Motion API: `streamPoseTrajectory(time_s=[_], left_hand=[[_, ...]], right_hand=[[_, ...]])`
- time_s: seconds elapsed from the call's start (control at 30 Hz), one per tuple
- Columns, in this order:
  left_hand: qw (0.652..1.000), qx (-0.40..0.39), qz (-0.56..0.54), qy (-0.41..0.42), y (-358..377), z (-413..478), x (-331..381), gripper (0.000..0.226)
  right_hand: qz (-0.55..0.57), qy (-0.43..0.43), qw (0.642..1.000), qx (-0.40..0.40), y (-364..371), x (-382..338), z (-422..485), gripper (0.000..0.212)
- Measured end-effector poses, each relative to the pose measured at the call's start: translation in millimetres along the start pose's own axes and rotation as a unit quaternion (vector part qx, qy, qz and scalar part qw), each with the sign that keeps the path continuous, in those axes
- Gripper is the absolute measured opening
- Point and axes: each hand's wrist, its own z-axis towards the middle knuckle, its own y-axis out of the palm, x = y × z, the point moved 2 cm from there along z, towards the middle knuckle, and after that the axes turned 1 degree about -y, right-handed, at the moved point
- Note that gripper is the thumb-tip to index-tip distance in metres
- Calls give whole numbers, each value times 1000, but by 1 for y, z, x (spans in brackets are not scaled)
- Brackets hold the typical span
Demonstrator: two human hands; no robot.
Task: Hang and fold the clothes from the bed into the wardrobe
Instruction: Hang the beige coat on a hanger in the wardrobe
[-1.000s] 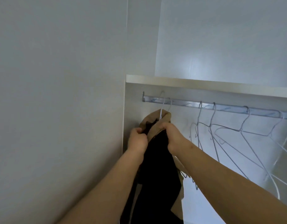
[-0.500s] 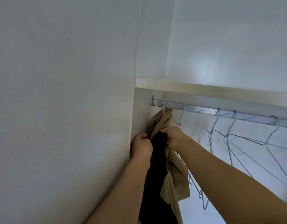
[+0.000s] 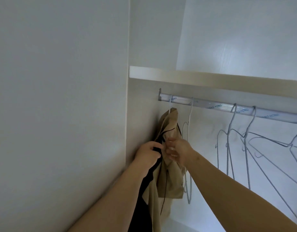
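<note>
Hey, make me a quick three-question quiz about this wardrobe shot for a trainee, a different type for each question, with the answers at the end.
1. True or false: the tan garment hangs from the hanger nearest the left end of the rail.
2. What does the left hand grip? A) the black garment B) the rail C) nothing
3. Fill in: the empty wire hangers hang to the ___ of the tan garment.
Key: 1 true; 2 A; 3 right.
</note>
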Motion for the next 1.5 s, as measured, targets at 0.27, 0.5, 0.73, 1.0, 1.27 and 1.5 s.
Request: streamPoseTrajectory(time_s=[0.27,0.5,0.73,1.0,1.27,1.5], left_hand=[[988,38,132,66,26,13,-12,31],[985,147,47,81,21,17,-23,32],[949,184,236,101,26,18,-26,35],[955,118,261,74,17,-9,-42,33],[935,143,296,133,23,-86,-75,33],[975,10,215,61,25,-146,-131,18]], right_hand=[[-28,-6,999,22,-30,10,-5,19],[4,105,994,29,-44,23,0,32],[-1,84,996,40,-54,37,0,15],[-17,118,993,0,-50,57,-3,22],[-26,149,988,16,-44,105,-56,6],[57,166,978,116,-62,189,-146,12]])
